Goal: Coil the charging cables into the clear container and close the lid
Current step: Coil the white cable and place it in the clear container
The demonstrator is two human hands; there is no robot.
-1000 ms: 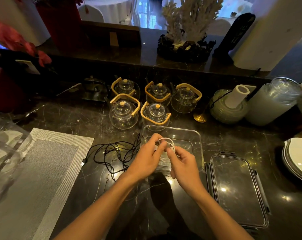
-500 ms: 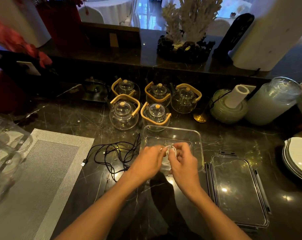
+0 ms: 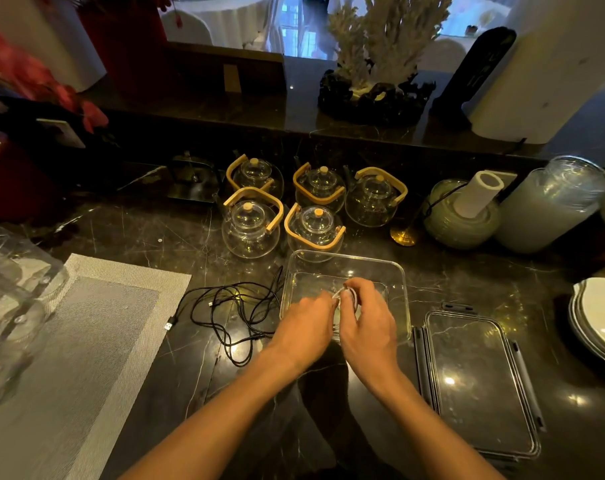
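- The white cable (image 3: 346, 295) is a small coil, and you pinch it with both hands over the clear container (image 3: 396, 275).
- The worktop (image 3: 138, 233) is dark shiny stone with thin pale lines in it. A higher ledge runs along the back, with a pale coral decoration (image 3: 387, 39) on it.
- A grey mat (image 3: 86, 341) lies on the left.
- Five glass teapots (image 3: 250, 225) with wooden handles stand behind the container.
- There is one container and one lid (image 3: 474, 382). The lid lies flat just to the right of the container.
- One black cable (image 3: 231, 306) lies loose in a tangle just left of the container.
- Your left hand (image 3: 306, 329) and right hand (image 3: 368, 325) touch at the fingertips, closed on the white coil, low inside the container.
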